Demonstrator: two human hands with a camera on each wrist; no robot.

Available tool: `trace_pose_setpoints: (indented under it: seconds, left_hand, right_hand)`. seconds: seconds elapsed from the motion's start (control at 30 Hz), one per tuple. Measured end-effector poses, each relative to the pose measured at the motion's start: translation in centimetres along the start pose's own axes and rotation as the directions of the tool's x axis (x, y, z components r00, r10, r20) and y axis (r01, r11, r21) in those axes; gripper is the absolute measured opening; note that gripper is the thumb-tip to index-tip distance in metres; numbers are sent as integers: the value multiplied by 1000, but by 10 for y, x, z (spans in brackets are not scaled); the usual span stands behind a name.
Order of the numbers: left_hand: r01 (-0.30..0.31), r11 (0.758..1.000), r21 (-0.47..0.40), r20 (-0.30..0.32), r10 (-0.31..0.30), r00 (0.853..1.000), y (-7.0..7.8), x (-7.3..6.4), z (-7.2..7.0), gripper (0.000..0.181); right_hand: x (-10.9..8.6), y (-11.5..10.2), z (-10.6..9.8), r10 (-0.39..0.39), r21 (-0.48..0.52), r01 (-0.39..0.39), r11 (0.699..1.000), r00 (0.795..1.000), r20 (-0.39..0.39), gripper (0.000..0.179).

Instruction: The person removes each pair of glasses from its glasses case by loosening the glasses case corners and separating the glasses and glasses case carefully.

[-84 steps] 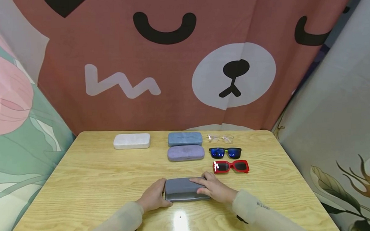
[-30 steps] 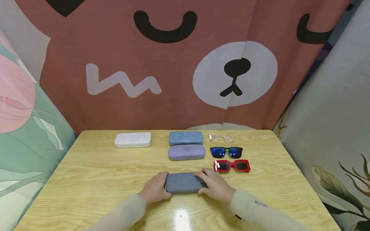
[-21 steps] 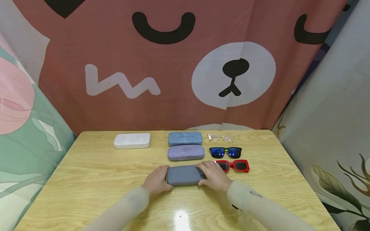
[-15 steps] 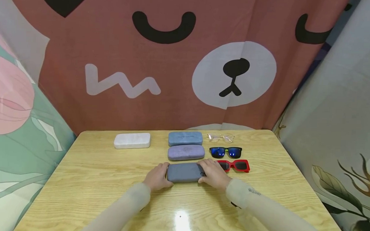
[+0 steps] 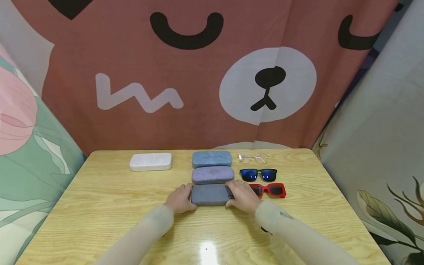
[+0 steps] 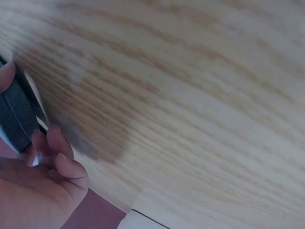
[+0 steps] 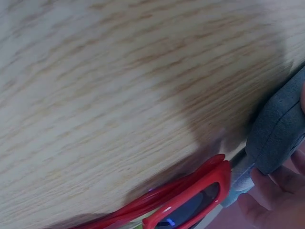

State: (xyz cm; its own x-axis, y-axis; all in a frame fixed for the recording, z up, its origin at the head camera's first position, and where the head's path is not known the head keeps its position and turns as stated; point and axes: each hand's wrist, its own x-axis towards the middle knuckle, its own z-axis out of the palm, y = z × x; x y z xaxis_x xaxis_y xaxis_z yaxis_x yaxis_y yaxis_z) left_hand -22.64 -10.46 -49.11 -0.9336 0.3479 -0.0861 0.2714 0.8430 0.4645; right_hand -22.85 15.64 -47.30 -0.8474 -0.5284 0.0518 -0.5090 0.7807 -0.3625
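A grey glasses case lies lengthwise just in front of a purple glasses case. My left hand grips its left end, thumb at the near side. At the other end my right hand holds it, fingers over the far corner and thumb at the front. The left wrist view shows the left hand's fingers curled by the end of the grey case. Red sunglasses sit right beside the right hand, which hides part of their left lens. In the right wrist view the case shows its rounded end.
Behind the purple case is a blue glasses case. A white glasses case stands at the back left. Dark sunglasses with blue lenses and clear glasses lie behind the red pair. A curtain hangs beyond the wooden table.
Both hands have slid the grey case away from me, up close to the purple case. The grey case's top has turned from shiny to matte since the oldest frame. The other cases and glasses stay put.
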Motion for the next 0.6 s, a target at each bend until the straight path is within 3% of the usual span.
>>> trace_pose_setpoints:
  seconds: [0.37, 0.6]
  left_hand:
    - [21, 999, 28, 27, -22, 999, 2, 7, -2, 78]
    - [65, 997, -33, 46, -64, 997, 5, 8, -4, 82]
  right_hand:
    - [4, 2, -1, 12, -14, -11, 1000, 1000, 25, 63]
    - [7, 5, 2, -19, -27, 19, 999, 1000, 2, 62]
